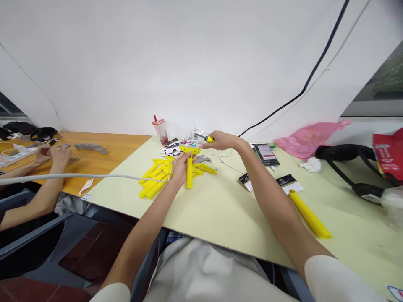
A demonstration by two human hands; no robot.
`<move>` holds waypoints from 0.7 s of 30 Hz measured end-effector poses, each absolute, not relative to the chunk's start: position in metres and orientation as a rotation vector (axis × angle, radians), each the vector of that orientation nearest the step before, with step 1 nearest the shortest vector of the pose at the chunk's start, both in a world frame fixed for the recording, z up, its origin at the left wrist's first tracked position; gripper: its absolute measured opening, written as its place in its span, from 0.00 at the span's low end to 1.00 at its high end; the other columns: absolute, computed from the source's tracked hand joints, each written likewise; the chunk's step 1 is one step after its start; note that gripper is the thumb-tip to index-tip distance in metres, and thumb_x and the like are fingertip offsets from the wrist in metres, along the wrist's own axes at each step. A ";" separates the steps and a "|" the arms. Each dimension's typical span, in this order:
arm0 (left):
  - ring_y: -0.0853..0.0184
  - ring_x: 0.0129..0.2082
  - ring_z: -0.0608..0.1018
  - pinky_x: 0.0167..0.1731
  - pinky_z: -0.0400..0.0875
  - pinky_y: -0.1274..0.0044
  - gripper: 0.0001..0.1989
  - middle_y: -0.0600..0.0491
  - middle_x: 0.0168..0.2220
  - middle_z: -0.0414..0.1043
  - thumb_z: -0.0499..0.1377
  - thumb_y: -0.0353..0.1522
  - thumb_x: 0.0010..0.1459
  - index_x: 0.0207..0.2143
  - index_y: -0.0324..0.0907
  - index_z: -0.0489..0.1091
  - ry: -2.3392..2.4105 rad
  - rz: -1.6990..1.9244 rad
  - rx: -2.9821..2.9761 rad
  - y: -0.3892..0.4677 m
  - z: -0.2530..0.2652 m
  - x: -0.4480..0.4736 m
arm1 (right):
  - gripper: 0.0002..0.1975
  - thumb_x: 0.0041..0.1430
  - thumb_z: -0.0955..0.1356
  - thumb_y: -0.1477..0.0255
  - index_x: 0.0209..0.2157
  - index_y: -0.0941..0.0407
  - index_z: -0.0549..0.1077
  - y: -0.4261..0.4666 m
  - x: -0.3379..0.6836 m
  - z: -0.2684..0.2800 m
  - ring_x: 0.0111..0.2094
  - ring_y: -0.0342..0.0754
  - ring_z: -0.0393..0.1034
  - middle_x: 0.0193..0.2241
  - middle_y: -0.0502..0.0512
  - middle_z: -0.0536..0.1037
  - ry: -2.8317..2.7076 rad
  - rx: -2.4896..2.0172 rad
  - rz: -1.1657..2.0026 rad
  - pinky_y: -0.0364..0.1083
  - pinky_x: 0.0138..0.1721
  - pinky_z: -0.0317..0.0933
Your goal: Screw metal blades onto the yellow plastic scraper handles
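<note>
My left hand (179, 168) is closed around a yellow T-shaped scraper (189, 171), its wide head up and its handle pointing toward me. In my right hand (223, 140) is a screwdriver (209, 139) with a yellow and black handle, its shaft pointing left above the scraper's head. The right fingers reach close to that head; whether they touch it I cannot tell. Beside and behind my left hand lies a heap of yellow scraper parts (154, 184). Thin grey metal pieces (204, 159) rest just past the scraper.
A drink cup (160, 131) with a red straw stands at the back. On the right lie a phone (266, 154), black-and-white cards (288, 181), a yellow tube-like piece (310, 214) and a black headset (349, 167). A white cable (94, 176) crosses from the left, where another person's hands (59, 154) work.
</note>
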State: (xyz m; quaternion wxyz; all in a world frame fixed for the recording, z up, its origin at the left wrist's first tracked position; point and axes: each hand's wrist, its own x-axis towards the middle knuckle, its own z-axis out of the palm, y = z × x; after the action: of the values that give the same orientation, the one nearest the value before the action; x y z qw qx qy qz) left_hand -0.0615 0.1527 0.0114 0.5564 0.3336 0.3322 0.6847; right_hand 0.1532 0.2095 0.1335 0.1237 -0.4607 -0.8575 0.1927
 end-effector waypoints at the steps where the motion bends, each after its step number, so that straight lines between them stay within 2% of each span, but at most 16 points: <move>1: 0.59 0.48 0.86 0.48 0.82 0.72 0.09 0.47 0.46 0.83 0.74 0.29 0.56 0.37 0.39 0.79 0.801 1.648 0.752 0.155 0.011 -0.063 | 0.33 0.57 0.73 0.38 0.29 0.54 0.66 0.207 0.154 0.136 0.25 0.45 0.65 0.24 0.51 0.72 -2.558 -1.370 0.621 0.46 0.27 0.55; 4: 0.61 0.45 0.87 0.50 0.82 0.73 0.09 0.49 0.40 0.82 0.74 0.28 0.56 0.33 0.39 0.75 0.806 1.726 0.669 0.160 0.008 -0.068 | 0.29 0.62 0.72 0.41 0.31 0.55 0.70 0.198 0.160 0.143 0.26 0.45 0.66 0.27 0.54 0.75 -2.740 -1.413 0.771 0.47 0.30 0.59; 7: 0.60 0.46 0.87 0.52 0.81 0.72 0.10 0.50 0.36 0.81 0.74 0.27 0.56 0.33 0.39 0.74 0.786 1.765 0.633 0.164 0.006 -0.072 | 0.23 0.66 0.71 0.49 0.33 0.57 0.75 0.193 0.168 0.151 0.27 0.46 0.67 0.29 0.56 0.78 -2.816 -1.378 0.804 0.47 0.32 0.60; 9: 0.60 0.46 0.87 0.52 0.82 0.71 0.10 0.50 0.37 0.82 0.73 0.27 0.56 0.33 0.39 0.74 0.779 1.770 0.629 0.165 0.005 -0.074 | 0.20 0.65 0.72 0.53 0.38 0.57 0.79 0.191 0.175 0.156 0.30 0.47 0.69 0.32 0.57 0.80 -2.803 -1.350 0.796 0.46 0.32 0.61; 12: 0.59 0.47 0.87 0.52 0.82 0.70 0.08 0.48 0.39 0.82 0.73 0.27 0.57 0.35 0.38 0.76 0.774 1.747 0.647 0.165 0.004 -0.073 | 0.20 0.61 0.75 0.54 0.44 0.56 0.82 0.191 0.181 0.161 0.32 0.49 0.72 0.36 0.58 0.83 -2.792 -1.315 0.799 0.47 0.32 0.62; 17: 0.60 0.46 0.87 0.52 0.82 0.70 0.06 0.47 0.42 0.83 0.71 0.27 0.58 0.36 0.38 0.77 0.821 1.686 0.687 0.162 0.005 -0.067 | 0.23 0.52 0.80 0.52 0.40 0.56 0.82 0.191 0.173 0.159 0.32 0.50 0.76 0.36 0.58 0.86 -2.706 -1.183 0.808 0.46 0.32 0.65; 21: 0.59 0.48 0.86 0.52 0.83 0.68 0.05 0.46 0.43 0.84 0.70 0.26 0.58 0.37 0.38 0.78 0.844 1.631 0.725 0.159 0.007 -0.063 | 0.16 0.55 0.80 0.60 0.38 0.56 0.80 0.192 0.157 0.151 0.35 0.51 0.80 0.36 0.58 0.86 -2.711 -1.177 0.837 0.45 0.33 0.66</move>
State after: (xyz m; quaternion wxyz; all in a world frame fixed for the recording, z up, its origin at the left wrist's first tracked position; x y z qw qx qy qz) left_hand -0.0634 0.1593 0.0067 0.5510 0.3063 0.3567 0.6894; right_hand 0.1566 0.1923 0.1510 0.0347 -0.3829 -0.8820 0.2724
